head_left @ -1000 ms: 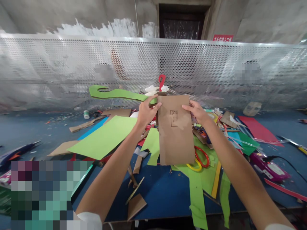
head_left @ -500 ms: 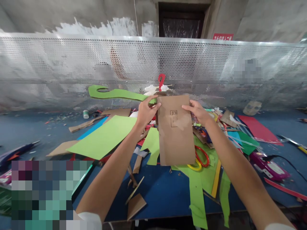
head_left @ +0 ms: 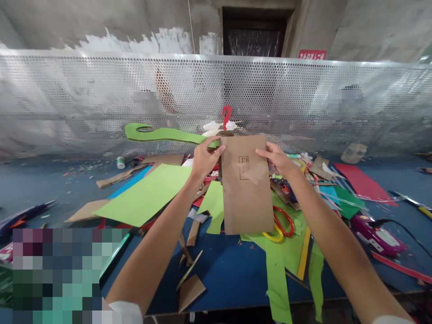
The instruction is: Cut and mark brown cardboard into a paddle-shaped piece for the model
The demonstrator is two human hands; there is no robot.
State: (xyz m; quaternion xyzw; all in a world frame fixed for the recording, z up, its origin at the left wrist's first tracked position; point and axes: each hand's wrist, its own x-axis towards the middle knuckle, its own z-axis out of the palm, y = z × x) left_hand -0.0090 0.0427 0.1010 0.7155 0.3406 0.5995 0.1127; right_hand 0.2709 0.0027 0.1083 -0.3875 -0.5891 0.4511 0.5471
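Note:
A brown cardboard sheet (head_left: 246,198) with a small printed box on its face stands upright before me. My left hand (head_left: 206,157) pinches its upper left edge, thumb on the front. My right hand (head_left: 277,156) grips the upper right edge the same way. A long wavy green cut-out (head_left: 168,132) with a curled end reaches out leftward from behind my left hand; whether that hand touches it I cannot tell. Behind the sheet, a red curled piece (head_left: 227,118) rises above white flower-like shapes (head_left: 212,127). Scissors with red and yellow handles (head_left: 284,221) lie partly hidden at the sheet's lower right.
A large light-green sheet (head_left: 148,193) lies at left on the blue table (head_left: 232,274). Green strips (head_left: 278,279) hang over the front edge. A purple device (head_left: 380,236) with a cable sits at right, near a red sheet (head_left: 362,182). A perforated metal screen (head_left: 101,103) closes the back.
The cardboard sheet and both hands stay nearly in place, with only a very slight leftward shift in the view. The grip is the same.

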